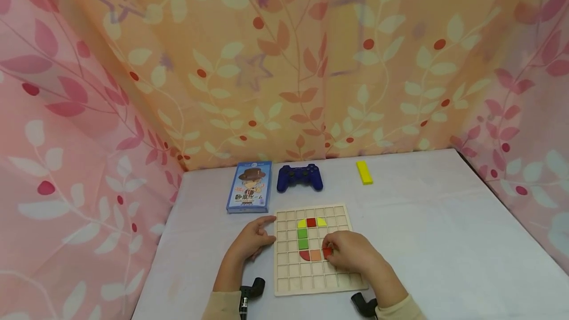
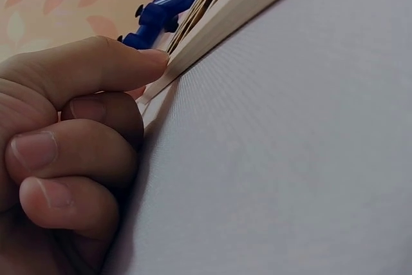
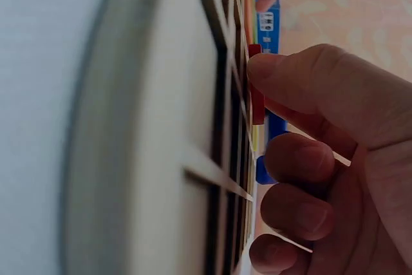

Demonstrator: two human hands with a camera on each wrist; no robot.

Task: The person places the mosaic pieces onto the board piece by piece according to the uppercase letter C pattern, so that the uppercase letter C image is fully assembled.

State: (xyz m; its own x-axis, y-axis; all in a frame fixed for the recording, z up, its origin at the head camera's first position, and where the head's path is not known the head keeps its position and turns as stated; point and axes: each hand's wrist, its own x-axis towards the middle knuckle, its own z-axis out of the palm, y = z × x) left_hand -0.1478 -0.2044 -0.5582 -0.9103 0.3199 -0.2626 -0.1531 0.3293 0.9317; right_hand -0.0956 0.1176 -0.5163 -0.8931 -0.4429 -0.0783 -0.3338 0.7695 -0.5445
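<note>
A wooden grid board [image 1: 289,284] lies on the white-covered table, with several coloured tiles in its squares. My right hand [image 1: 353,251] pinches a red square tile [image 1: 327,253] between thumb and fingers, at the right end of the lower row. Beside it sit an orange tile [image 1: 315,255] and a red rounded tile [image 1: 304,256]. Green tiles [image 1: 303,238] run up the left side, and yellow rounded tiles [image 1: 321,221] flank another red tile [image 1: 311,222] on top. Along the board's left edge, my left hand [image 1: 250,239] touches the rim with its extended fingertips; its other fingers are curled.
Behind the board lie a blue illustrated box [image 1: 250,187] and a dark blue game controller [image 1: 300,178]. A yellow block [image 1: 364,172] is farther right. Patterned curtains [image 1: 284,73] enclose the table at the back and both sides.
</note>
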